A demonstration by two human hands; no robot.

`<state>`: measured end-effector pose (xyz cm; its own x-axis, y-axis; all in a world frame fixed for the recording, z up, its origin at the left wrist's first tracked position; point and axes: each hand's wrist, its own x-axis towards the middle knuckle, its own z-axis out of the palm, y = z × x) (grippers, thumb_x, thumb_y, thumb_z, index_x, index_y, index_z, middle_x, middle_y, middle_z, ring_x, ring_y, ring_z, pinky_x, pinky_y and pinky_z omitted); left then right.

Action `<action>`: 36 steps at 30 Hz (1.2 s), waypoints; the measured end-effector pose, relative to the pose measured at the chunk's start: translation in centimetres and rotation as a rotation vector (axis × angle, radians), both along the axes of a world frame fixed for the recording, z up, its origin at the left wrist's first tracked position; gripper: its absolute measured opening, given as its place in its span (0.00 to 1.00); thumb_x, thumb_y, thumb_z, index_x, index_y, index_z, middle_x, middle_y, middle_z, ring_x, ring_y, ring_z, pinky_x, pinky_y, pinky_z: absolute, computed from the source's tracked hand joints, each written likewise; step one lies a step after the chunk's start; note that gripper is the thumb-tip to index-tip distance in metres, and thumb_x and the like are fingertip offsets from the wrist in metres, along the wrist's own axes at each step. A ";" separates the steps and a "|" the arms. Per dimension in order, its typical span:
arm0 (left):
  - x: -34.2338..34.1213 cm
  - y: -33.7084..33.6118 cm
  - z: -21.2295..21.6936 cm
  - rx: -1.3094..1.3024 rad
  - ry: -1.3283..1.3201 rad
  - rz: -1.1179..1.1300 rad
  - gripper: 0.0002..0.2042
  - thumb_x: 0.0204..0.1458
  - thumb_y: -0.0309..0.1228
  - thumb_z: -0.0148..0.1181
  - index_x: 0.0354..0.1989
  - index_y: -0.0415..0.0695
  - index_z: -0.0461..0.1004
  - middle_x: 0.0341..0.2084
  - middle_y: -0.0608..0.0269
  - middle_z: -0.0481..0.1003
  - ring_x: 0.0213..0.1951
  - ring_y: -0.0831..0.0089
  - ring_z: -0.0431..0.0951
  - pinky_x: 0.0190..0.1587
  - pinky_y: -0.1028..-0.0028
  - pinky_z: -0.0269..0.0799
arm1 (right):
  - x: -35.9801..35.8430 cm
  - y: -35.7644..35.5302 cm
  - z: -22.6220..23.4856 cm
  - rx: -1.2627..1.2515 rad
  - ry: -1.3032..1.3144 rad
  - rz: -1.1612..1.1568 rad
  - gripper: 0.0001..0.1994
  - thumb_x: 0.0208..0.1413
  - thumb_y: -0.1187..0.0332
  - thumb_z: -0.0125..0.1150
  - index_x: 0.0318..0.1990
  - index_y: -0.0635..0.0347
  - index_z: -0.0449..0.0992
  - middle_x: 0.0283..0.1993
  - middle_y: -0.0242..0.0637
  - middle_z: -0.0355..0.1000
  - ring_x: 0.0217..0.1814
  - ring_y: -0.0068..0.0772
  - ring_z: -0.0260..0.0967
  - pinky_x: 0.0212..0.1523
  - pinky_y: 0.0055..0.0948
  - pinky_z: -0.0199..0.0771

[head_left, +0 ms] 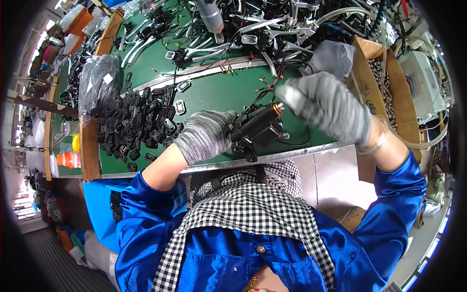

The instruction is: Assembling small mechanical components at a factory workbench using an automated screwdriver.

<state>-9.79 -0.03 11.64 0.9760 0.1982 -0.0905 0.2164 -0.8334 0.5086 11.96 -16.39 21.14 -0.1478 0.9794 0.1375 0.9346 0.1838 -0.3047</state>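
Observation:
My left hand (206, 136), in a grey knit glove, grips a black plastic housing (259, 128) at its left end. The housing is held tilted over the front edge of the green bench, with a knob-like part jutting from its underside. An orange-copper ring (278, 108) shows at its upper right end, and thin wires with coloured tips rise behind it. Beside that ring is my right hand (328, 104), also gloved and smeared by motion. Its fingers are curled together with the thumb; what lies between them is hidden.
A heap of small black plastic parts (131, 121) covers the bench's left side. Silver levers with wires (209, 51) lie across the back, beneath a hanging power screwdriver (210, 17). A cardboard box (362, 73) of small metal parts stands right; a blue bin (102, 209) sits below left.

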 end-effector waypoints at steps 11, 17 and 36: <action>-1.1 1.0 0.7 0.158 -0.034 0.007 0.14 0.45 0.35 0.61 0.39 0.44 0.74 0.29 0.51 0.77 0.35 0.51 0.78 0.39 0.60 0.74 | -0.4 1.9 0.8 0.109 0.440 -0.092 0.16 0.61 0.55 0.54 0.38 0.61 0.74 0.26 0.37 0.68 0.27 0.28 0.68 0.31 0.26 0.70; -6.6 3.6 3.8 -0.702 -0.363 0.021 0.18 0.49 0.37 0.60 0.46 0.41 0.74 0.37 0.48 0.78 0.41 0.56 0.79 0.43 0.67 0.75 | 0.7 1.2 1.7 0.342 0.767 -0.377 0.28 0.63 0.41 0.45 0.29 0.59 0.73 0.25 0.28 0.68 0.25 0.20 0.64 0.28 0.18 0.62; 0.8 52.9 2.7 0.471 0.142 1.065 0.27 0.51 0.51 0.57 0.53 0.43 0.73 0.50 0.46 0.74 0.50 0.52 0.76 0.52 0.58 0.70 | -9.1 0.5 -17.8 0.113 0.013 -0.429 0.20 0.42 0.48 0.67 0.40 0.47 0.75 0.47 0.28 0.72 0.49 0.37 0.69 0.47 0.45 0.68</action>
<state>-9.04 52.86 14.38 0.2838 0.9520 0.1149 0.9483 -0.2963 0.1133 2.88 -15.92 3.37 0.2717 0.9302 0.2467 0.9295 -0.1873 -0.3177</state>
